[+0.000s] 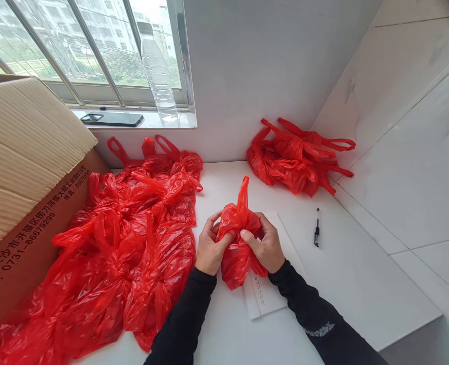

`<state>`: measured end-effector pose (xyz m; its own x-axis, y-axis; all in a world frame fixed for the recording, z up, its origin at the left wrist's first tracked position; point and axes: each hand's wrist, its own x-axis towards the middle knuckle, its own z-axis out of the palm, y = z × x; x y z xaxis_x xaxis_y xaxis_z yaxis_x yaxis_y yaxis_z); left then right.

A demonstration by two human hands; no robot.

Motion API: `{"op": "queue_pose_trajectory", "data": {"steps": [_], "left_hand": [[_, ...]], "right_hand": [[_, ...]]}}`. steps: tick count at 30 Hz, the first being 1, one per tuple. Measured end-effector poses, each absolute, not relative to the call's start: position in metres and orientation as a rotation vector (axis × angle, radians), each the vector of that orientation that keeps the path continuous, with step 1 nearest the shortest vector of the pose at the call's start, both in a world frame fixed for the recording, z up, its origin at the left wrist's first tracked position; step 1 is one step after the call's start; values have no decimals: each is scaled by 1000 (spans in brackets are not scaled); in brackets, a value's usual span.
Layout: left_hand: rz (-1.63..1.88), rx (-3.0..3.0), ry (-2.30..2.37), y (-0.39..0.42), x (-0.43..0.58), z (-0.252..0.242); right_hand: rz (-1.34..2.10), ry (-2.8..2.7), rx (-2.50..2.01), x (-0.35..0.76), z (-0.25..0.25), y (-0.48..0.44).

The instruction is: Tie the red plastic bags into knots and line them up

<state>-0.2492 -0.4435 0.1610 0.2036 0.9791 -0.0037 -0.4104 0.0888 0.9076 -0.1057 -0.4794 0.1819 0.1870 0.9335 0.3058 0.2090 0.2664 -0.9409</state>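
Note:
Between my two hands is a red plastic bag [239,263], gathered at its neck, with one handle loop standing up at the top. My left hand [212,246] grips its left side, thumb pressed on the gathered plastic. From the right, my right hand [265,243] pinches the same bag near the knot area. What the bag contains is hidden. Beneath it lies a white paper pad [273,291] with handwriting, partly covered by the bag and my right hand. A black pen [317,230] rests on the white table to the right.
Several filled, knotted red bags [110,268] crowd the table's left side beside an open cardboard box [30,162]. A heap of red bags [292,157] lies against the back wall. On the windowsill are a phone [113,119] and a clear water bottle [158,76]. The table edge [410,332] runs along the lower right.

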Motion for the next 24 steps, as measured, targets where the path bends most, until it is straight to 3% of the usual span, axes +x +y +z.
{"op": "queue_pose_trajectory", "data": {"steps": [16,24], "left_hand": [[1304,732,743,-440,-253,155],[1228,864,679,-447,-251,155]], "right_hand": [[1085,-1256,-1054,-106,175,-475],[877,-1048,-1118,-104,169,-472]]}}
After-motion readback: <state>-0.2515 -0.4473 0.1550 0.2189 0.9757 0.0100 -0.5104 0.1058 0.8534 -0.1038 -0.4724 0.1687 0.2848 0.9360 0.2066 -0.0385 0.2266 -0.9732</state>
